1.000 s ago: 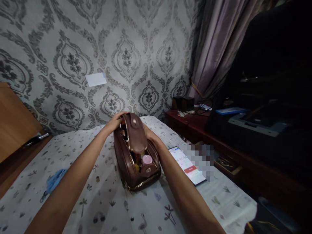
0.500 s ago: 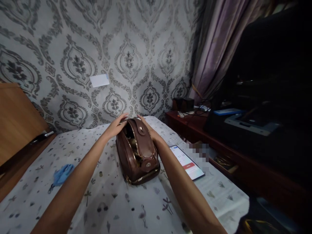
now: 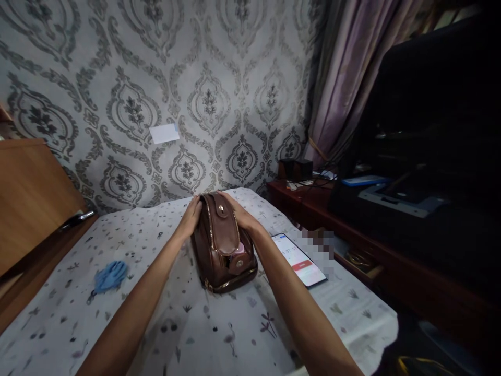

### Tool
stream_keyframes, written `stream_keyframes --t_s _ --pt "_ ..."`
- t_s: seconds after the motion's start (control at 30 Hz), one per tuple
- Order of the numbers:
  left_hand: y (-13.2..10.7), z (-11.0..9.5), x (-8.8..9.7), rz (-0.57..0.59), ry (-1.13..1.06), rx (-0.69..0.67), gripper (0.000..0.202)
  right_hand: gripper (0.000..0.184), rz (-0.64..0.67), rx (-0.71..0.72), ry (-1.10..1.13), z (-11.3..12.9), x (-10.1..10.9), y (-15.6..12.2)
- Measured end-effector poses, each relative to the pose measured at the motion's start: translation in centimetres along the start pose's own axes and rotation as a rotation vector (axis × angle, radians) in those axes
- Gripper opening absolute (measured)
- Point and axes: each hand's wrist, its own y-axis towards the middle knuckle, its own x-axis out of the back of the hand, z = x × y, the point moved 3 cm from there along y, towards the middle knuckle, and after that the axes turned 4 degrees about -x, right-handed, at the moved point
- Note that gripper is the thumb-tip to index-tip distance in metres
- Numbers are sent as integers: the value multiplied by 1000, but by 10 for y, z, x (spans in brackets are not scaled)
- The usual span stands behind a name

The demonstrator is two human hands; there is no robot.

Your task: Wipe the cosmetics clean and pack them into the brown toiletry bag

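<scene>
here the left hand (image 3: 191, 218) and right hand (image 3: 239, 215) clamp either side of the brown leather toiletry bag (image 3: 224, 249); a lit smartphone (image 3: 299, 259) lies just right of them.

The bag (image 3: 221, 243) looks like smooth brown leather with a soft sheen (real or imitation, hard to say). Its zip (image 3: 230, 282) and snap studs (image 3: 221, 210) are brassy metal. The bed sheet (image 3: 156, 313) is matt printed cloth. The phone (image 3: 299, 259) has a glossy screen. The headboard (image 3: 31, 198) is smooth wood, and the curtain (image 3: 344, 78) is faintly satiny cloth.
</scene>
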Motion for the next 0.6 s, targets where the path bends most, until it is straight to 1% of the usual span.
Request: stream_keyframes --t_s 0.17,0.3,0.4,0.5,0.6 --pt "-3 -3 19 56 37 -50 48 70 -28 -39 65 -1 2 -4" --pt "1 -17 33 151 95 -106 42 69 -44 -49 81 -3 2 -4" --pt "8 -34 45 243 170 -148 32 69 -29 -41 70 -3 3 -5" --pt "19 -46 58 307 241 -164 21 69 -33 -30 63 -3 3 -4" --pt "31 -50 65 342 264 -164 26 69 -55 -29 64 -5 4 -3"
